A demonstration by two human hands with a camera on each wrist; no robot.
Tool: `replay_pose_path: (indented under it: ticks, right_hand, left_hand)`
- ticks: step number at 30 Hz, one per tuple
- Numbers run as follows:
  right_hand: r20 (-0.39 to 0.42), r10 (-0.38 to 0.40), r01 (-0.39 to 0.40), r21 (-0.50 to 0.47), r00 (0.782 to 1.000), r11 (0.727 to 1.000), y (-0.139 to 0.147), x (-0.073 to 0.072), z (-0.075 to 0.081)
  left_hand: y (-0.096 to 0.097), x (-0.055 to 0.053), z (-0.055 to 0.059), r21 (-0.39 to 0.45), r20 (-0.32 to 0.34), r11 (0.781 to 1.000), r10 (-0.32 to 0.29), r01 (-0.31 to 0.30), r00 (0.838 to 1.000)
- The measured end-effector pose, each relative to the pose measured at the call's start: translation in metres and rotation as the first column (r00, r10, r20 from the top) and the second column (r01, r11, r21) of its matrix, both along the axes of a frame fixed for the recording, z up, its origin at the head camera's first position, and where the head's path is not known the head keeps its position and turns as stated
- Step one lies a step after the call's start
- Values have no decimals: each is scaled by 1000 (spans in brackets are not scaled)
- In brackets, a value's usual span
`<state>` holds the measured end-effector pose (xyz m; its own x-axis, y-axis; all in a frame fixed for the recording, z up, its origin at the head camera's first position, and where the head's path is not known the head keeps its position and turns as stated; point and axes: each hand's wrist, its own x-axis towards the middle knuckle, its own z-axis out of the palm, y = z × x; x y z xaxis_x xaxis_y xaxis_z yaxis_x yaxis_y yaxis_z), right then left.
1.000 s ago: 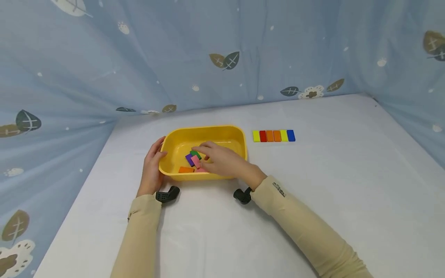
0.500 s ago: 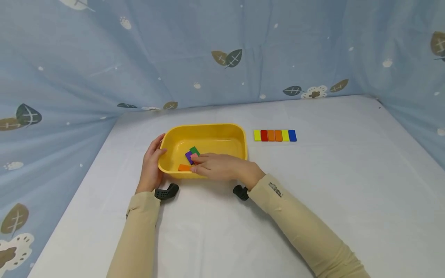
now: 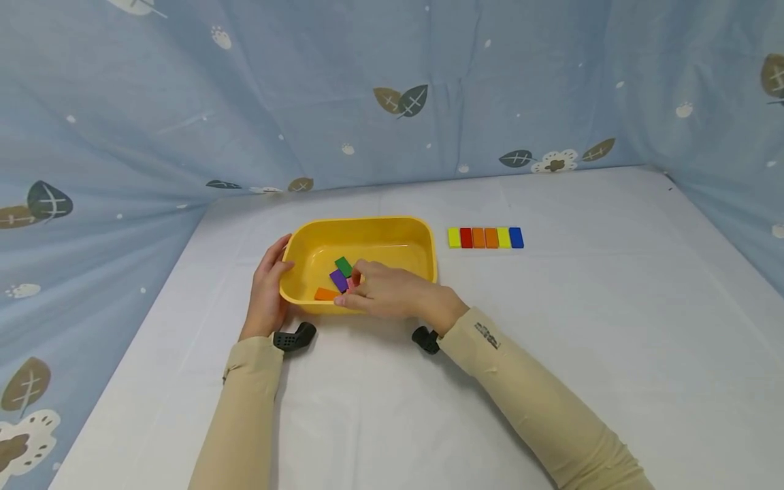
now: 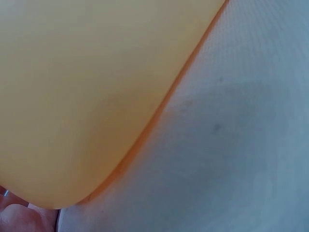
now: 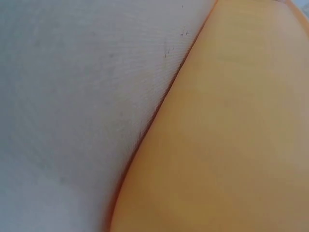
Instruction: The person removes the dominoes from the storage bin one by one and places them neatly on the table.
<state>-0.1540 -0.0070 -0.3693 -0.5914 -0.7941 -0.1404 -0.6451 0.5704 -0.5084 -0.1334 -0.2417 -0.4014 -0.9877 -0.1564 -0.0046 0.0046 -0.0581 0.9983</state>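
My left hand (image 3: 265, 292) grips the left end of a yellow plastic tub (image 3: 392, 231), thumb over the rim. In the left wrist view, fingers (image 4: 21, 217) show beneath the tub wall. My right hand (image 3: 392, 289) reaches over the front rim with bent fingers. Its index finger meets a pink block (image 3: 350, 284), mostly hidden; whether the thumb pinches it cannot be seen. Beside it in the tub lie a green block (image 3: 344, 266), a purple block (image 3: 338, 280) and an orange block (image 3: 327, 294). The right wrist view has just the tub wall (image 5: 227, 125) and white cloth.
Right of the tub, several flat blocks stand in a tight row: yellow (image 3: 454, 237), red, two orange, yellow and blue (image 3: 516, 237). White cloth (image 3: 551, 327) covers the table. A blue patterned curtain (image 3: 275, 88) hangs behind and at both sides.
My right hand has lowered toward the tub's front, its index finger now bent onto the pink block. The pink block has shifted right, uncovering more purple. My left hand keeps its grip.
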Motion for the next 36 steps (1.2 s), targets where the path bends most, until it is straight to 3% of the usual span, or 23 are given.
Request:
replay_pose_path:
  ticks: [10, 15, 24, 30, 36]
  right_hand:
    - [36, -8, 5, 94, 999, 996, -1, -1, -1]
    - [37, -21, 19, 65, 999, 998, 0, -1, 0]
    - [70, -131, 132, -12, 989, 991, 1, -5, 1]
    - [103, -126, 134, -81, 987, 988, 2, -6, 3]
    - [35, -129, 133, -141, 991, 981, 4, -8, 4]
  left_hand:
    - [2, -1, 1, -18, 1, 1000, -3, 3, 1000]
    - [2, 0, 2, -11, 12, 1000, 4, -4, 1000]
    - [3, 1, 4, 4, 4, 1000, 11, -11, 1000]
    - [4, 1, 6, 9, 2, 1000, 6, -6, 1000]
    - [4, 2, 5, 16, 6, 1000, 8, -8, 1000]
